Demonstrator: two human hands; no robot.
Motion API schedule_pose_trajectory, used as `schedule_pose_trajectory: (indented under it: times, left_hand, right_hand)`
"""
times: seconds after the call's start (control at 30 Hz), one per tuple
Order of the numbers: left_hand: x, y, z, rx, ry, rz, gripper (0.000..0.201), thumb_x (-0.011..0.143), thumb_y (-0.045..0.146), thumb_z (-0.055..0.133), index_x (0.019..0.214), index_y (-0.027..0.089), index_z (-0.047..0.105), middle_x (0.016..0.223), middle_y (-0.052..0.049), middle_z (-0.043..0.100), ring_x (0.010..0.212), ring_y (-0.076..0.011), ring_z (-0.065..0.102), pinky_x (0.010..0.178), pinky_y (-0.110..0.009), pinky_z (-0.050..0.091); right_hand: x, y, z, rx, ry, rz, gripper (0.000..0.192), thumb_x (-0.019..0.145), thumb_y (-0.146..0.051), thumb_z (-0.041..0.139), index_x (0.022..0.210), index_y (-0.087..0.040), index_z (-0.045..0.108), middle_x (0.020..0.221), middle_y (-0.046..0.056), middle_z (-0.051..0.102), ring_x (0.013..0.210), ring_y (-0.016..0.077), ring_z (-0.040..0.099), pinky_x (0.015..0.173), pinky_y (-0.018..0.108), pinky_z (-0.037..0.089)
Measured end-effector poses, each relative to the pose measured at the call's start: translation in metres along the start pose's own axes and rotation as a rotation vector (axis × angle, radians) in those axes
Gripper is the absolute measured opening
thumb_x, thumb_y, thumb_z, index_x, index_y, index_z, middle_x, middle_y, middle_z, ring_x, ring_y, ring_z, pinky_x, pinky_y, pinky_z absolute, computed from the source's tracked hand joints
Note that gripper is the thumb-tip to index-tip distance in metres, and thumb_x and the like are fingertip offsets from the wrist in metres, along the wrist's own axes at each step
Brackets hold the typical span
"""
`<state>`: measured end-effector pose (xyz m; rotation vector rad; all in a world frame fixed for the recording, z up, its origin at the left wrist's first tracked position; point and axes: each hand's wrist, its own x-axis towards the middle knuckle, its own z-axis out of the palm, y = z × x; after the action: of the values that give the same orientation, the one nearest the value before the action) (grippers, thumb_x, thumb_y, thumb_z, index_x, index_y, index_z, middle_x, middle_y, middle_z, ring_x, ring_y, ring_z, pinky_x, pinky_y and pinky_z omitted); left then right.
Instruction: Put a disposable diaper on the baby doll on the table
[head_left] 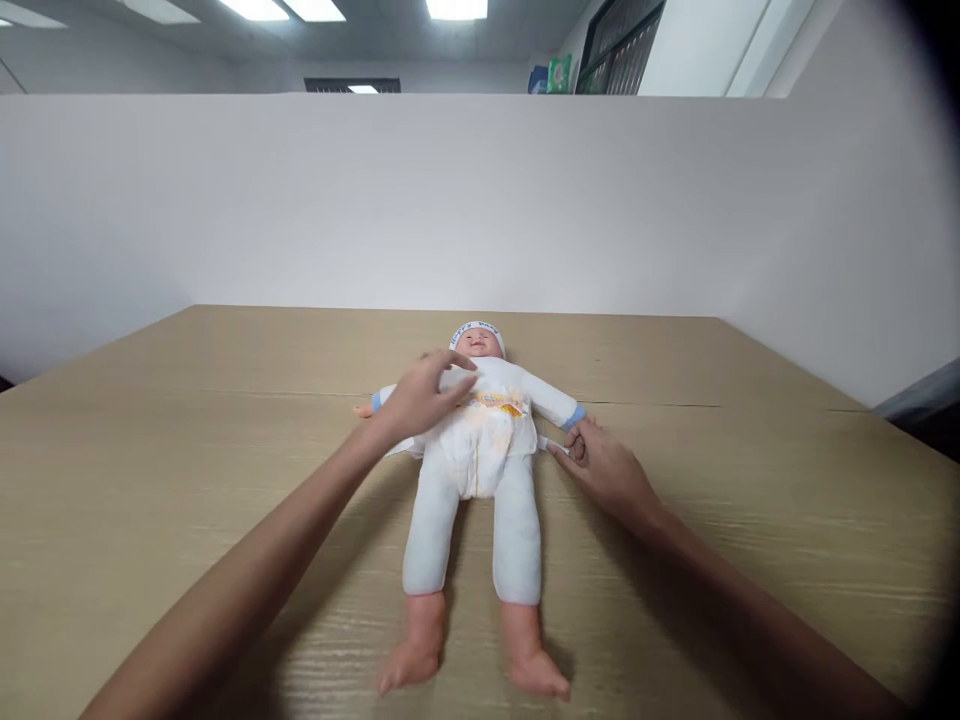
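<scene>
While the baby doll [480, 440] lies flat on its back in the middle of the wooden table [150, 450], head pointing away from me, my left hand [420, 398] rests on its chest, fingers loosely spread and gripping nothing. My right hand [604, 468] sits just beside the doll's hip, thumb and fingertips pinched on the diaper tab [551, 446] sticking out of the white diaper [480, 450]. Plain white partition wall [480, 200] behind.
</scene>
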<state>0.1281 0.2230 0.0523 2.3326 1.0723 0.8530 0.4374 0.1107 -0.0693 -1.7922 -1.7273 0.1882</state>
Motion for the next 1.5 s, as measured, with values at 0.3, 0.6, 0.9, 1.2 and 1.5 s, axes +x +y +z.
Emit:
schedule_pose_trajectory:
  times: [0.3,0.6,0.9,1.2,1.5]
  left_hand:
    - [-0.002,0.029,0.054,0.283,-0.134,0.168,0.046,0.1,0.063,0.071,0.13,0.028,0.078,0.144,-0.008,0.074,0.143,-0.0377,0.055,0.123,-0.06,0.043]
    - [-0.003,0.027,0.057,0.281,-0.129,0.105,0.052,0.091,0.057,0.079,0.135,0.029,0.074,0.149,-0.008,0.07,0.144,-0.0414,0.05,0.121,-0.064,0.043]
    - [-0.011,-0.001,0.019,-0.155,-0.301,0.117,0.079,0.095,0.058,0.08,0.163,0.031,0.051,0.172,-0.011,0.054,0.161,-0.0343,0.048,0.13,-0.053,0.045]
    - [-0.068,-0.066,-0.01,-0.102,0.018,-0.002,0.04,0.109,0.056,0.062,0.134,0.025,0.068,0.143,-0.011,0.076,0.132,-0.0276,0.07,0.117,-0.046,0.053]
    - [-0.091,-0.091,-0.005,0.449,-0.04,-0.14,0.034,0.099,0.056,0.064,0.096,0.022,0.061,0.099,-0.011,0.075,0.104,-0.034,0.068,0.095,-0.047,0.05]
  right_hand:
    - [0.014,-0.006,-0.016,0.268,-0.172,0.074,0.045,0.09,-0.064,0.061,0.066,-0.027,0.05,0.064,-0.001,0.053,0.066,0.0203,0.05,0.066,0.032,0.035]
    - [0.073,-0.062,-0.024,0.529,-0.296,-0.021,0.048,0.092,-0.066,0.062,0.07,-0.025,0.05,0.068,-0.005,0.051,0.067,0.0159,0.047,0.064,0.029,0.04]
    - [0.027,-0.092,0.007,0.46,0.043,-0.241,0.032,0.106,-0.05,0.065,0.123,-0.023,0.072,0.125,0.012,0.074,0.111,0.0281,0.07,0.102,0.044,0.058]
    - [0.008,-0.106,-0.007,0.163,0.156,-0.393,0.039,0.118,-0.037,0.048,0.14,-0.029,0.079,0.135,0.012,0.071,0.126,0.0323,0.066,0.115,0.053,0.052]
    - [0.051,-0.173,0.018,0.094,0.033,-0.331,0.012,0.101,-0.035,0.073,0.104,-0.024,0.069,0.095,0.004,0.072,0.087,0.0245,0.067,0.078,0.035,0.046]
